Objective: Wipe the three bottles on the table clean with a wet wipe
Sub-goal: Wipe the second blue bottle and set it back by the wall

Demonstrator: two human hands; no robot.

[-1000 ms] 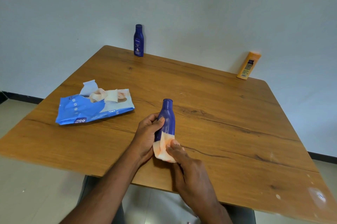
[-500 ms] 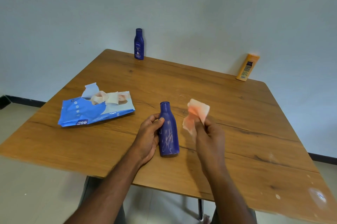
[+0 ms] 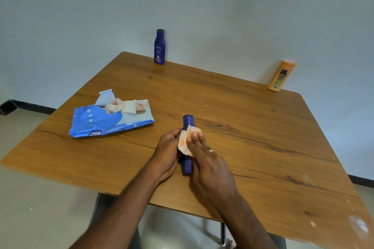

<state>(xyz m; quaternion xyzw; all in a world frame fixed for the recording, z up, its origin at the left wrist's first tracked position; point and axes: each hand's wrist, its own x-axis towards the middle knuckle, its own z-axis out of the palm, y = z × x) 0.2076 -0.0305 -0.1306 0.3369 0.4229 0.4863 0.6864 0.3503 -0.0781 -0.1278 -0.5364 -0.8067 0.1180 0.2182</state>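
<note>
While the blue wipes pack [image 3: 105, 122] lies open on the bench [image 3: 253, 127] with a wipe poking out, I see my left hand [image 3: 167, 153] grip the near dark blue bottle [image 3: 187, 143]. My right hand [image 3: 204, 157] presses a pale orange-tinged wet wipe [image 3: 185, 141] against its middle.

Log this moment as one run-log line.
step: wiping first bottle | left hand: grips dark blue plastic bottle | right hand: presses pale orange wet wipe on it | remaining: two bottles at far edge
</note>
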